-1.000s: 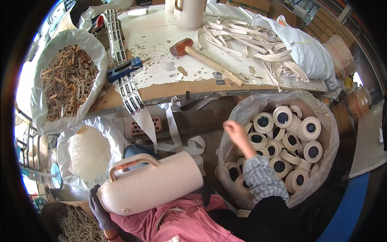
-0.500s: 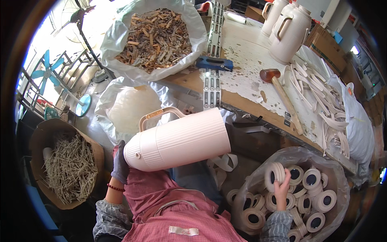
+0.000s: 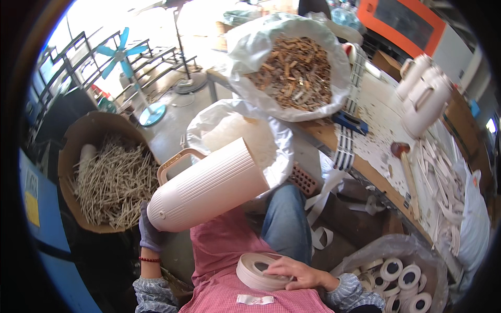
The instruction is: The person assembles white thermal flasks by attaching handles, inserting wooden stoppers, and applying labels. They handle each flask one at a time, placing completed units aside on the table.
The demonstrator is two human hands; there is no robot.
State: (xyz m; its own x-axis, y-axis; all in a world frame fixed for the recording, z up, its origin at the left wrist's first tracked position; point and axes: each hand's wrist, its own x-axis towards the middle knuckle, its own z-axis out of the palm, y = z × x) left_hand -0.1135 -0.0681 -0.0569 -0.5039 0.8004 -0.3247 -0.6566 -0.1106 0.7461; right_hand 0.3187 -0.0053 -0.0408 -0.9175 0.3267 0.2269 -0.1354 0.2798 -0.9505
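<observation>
My left hand, in a grey-purple glove, grips the narrower rounded end of a pale pink ribbed thermos jug. The jug lies tilted over my lap, its wide end pointing up and to the right. A tan handle stands on its far side, and a small round knob shows near the gloved hand. My bare right hand holds a round, pale pink ridged ring with a dark centre against my apron. Fingertips rest over its right edge; the thumb is hidden.
A clear plastic bag of similar rings stands at lower right. On the workbench lie a mallet, pale strips and standing jugs. A sack of brown pieces sits at its far end. A carton of thin sticks is left.
My right hand has lifted a ring out of the bag and brought it left to my apron. The view has swung right-to-left; the jug stays in my left hand, slightly more upright.
</observation>
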